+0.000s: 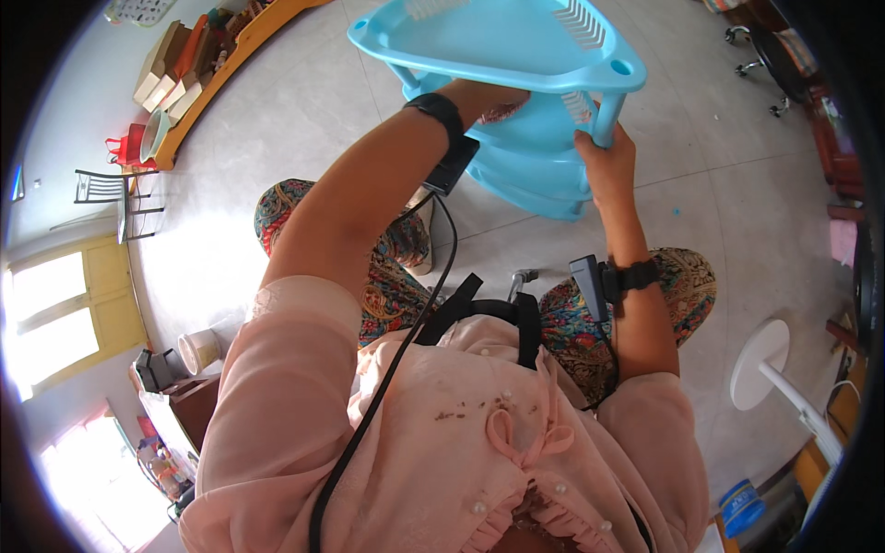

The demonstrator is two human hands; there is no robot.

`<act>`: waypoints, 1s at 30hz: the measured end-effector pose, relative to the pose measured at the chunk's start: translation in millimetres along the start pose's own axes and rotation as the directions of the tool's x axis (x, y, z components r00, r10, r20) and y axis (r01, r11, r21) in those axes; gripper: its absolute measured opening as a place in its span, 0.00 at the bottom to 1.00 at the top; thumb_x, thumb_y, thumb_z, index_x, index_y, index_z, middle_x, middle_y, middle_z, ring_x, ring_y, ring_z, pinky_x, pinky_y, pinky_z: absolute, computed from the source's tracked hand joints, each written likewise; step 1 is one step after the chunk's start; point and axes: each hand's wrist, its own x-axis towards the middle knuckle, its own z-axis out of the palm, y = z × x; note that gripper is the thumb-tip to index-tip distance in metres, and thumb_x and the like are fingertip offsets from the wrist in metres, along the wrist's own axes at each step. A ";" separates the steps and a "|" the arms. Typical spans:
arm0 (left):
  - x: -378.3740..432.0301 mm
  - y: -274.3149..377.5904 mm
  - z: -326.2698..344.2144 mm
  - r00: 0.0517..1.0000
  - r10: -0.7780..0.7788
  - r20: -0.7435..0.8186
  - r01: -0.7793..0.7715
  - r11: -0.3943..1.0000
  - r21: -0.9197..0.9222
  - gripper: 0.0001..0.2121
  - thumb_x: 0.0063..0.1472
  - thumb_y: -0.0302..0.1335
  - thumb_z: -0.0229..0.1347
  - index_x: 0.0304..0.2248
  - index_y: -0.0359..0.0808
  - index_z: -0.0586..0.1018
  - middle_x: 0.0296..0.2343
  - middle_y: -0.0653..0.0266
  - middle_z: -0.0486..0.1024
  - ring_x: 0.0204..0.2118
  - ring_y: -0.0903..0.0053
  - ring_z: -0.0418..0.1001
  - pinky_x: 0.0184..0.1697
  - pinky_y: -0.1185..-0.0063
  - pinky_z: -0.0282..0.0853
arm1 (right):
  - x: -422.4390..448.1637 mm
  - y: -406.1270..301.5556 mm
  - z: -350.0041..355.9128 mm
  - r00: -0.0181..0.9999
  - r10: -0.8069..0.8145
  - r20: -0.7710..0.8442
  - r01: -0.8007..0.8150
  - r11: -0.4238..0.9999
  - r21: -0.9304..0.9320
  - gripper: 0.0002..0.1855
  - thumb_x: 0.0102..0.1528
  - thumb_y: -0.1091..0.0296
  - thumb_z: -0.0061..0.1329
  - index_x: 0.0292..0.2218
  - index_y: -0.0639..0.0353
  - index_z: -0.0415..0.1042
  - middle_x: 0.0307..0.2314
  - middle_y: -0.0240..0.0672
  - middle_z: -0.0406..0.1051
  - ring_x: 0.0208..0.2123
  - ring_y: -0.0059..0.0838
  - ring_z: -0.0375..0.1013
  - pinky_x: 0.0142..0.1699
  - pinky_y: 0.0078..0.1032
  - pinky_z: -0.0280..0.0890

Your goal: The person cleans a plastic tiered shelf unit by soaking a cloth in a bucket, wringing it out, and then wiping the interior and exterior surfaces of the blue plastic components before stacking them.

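Note:
A light-blue plastic tiered corner rack [484, 52] with slotted shelves stands tilted in the view at the top centre. My left hand [501, 97] reaches between its top shelf and the one below. Under its palm is a pink textured cloth [501, 113], against or just above the lower shelf. The top shelf's rim hides part of that hand, including the fingertips. My right hand [610, 162] grips the rack's right corner post [608, 119], with the thumb on the near side. Both wrists wear black straps with small devices, and a black cable runs from the left one.
Grey tiled floor [691, 200] lies around the rack. A metal chair [114, 190] and a yellow-edged shelf with boxes [169, 76] stand left. At right are a wheeled chair [771, 66], a white round-based stand [760, 366] and a blue tub [742, 508]. My knees flank the rack's near side.

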 end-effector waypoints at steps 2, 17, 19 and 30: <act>0.0 4.5 7.3 0.998 0.060 -0.036 -0.061 0.998 -0.007 0.09 0.52 0.30 0.48 0.31 0.35 0.74 0.22 0.65 0.71 0.25 0.78 0.68 0.30 0.80 0.64 | 0.3 0.8 0.3 1.000 -0.014 0.011 0.014 1.000 0.014 0.22 0.40 0.72 0.45 0.41 0.64 0.64 0.26 0.38 0.69 0.27 0.24 0.67 0.34 0.21 0.61; -8.7 -0.2 -13.5 0.984 0.114 0.141 -0.121 0.992 0.044 0.08 0.50 0.28 0.50 0.31 0.38 0.73 0.24 0.61 0.72 0.27 0.68 0.68 0.31 0.75 0.63 | -5.4 7.2 -2.4 0.999 -0.044 -0.008 0.044 0.999 -0.020 0.22 0.40 0.72 0.44 0.40 0.63 0.64 0.26 0.37 0.68 0.27 0.25 0.67 0.34 0.22 0.61; -0.2 7.6 4.1 0.988 0.115 0.102 -0.118 0.993 0.026 0.08 0.50 0.28 0.50 0.31 0.38 0.73 0.24 0.62 0.72 0.27 0.68 0.68 0.31 0.75 0.63 | -4.1 6.5 -1.3 0.999 -0.044 0.011 0.044 0.999 -0.013 0.22 0.40 0.71 0.44 0.40 0.63 0.64 0.25 0.37 0.68 0.26 0.24 0.67 0.34 0.22 0.61; 14.4 4.5 6.7 0.992 0.063 0.107 -0.063 0.998 -0.003 0.08 0.50 0.28 0.50 0.31 0.38 0.73 0.24 0.62 0.72 0.27 0.68 0.68 0.31 0.75 0.63 | 0.0 3.2 1.4 0.997 -0.078 0.025 0.079 0.997 -0.024 0.24 0.39 0.71 0.44 0.42 0.60 0.63 0.23 0.37 0.68 0.25 0.24 0.66 0.32 0.22 0.61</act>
